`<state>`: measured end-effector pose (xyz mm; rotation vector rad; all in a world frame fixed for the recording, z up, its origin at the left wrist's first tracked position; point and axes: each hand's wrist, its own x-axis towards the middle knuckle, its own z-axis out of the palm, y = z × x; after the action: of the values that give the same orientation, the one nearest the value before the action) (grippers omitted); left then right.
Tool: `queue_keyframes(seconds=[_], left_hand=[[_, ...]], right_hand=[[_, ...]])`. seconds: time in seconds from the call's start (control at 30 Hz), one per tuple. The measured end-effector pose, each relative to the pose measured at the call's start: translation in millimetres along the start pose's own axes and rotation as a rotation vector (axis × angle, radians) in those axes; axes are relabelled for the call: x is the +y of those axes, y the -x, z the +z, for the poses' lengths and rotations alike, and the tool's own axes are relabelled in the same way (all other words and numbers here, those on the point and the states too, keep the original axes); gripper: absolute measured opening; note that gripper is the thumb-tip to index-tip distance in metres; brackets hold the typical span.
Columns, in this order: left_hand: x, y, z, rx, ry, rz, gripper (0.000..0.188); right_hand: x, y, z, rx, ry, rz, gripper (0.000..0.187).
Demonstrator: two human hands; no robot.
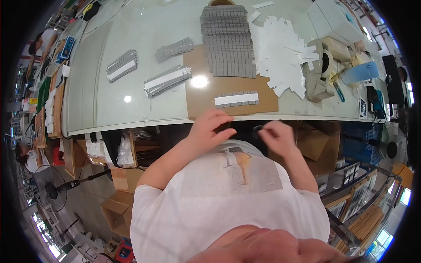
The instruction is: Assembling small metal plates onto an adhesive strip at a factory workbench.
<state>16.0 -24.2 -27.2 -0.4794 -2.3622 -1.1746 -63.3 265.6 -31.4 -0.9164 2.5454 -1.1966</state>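
Observation:
My left hand (212,127) is at the table's front edge, thumb and fingers apart, with nothing between them. Just right of it, my right hand (278,136) is closed in a pinch around a small dark thing (258,130) that I cannot name. Both hands are near my body, in front of a brown cardboard sheet (199,98). On that sheet lies a row of grey pieces with a white paper strip (237,99) on top. Farther back, overlapping rows of grey pieces (228,41) form a long stack.
Bundles of grey pieces (168,81) lie to the left, another bundle (122,66) beyond. White paper strips (280,52) are heaped right of the stack. A tape dispenser (316,81) and a blue bottle (360,73) stand farther right. A fan (51,191) is at lower left.

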Motion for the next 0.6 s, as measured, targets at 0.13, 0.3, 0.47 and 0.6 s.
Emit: queue_keyframes(seconds=[0.13,0.3,0.47,0.6], left_hand=[[44,-32,-12,-0.426,0.196,-0.629,0.028],[26,-16,-20,-0.673,-0.074,-0.498,0.019],[21,-17,-18,-0.49,-0.077,-0.483,0.019],[4,-31,-8,-0.437,-0.035,-0.479,0.024]], right_hand=[[-47,-34,21,-0.326,0.188,-0.215,0.018],[-39,-38,31,-0.252,0.083,-0.216,0.012],[-29,-37,31,0.005,-0.069,-0.05,0.022],[-27,-50,20,0.085,-0.308,0.367,0.017]])
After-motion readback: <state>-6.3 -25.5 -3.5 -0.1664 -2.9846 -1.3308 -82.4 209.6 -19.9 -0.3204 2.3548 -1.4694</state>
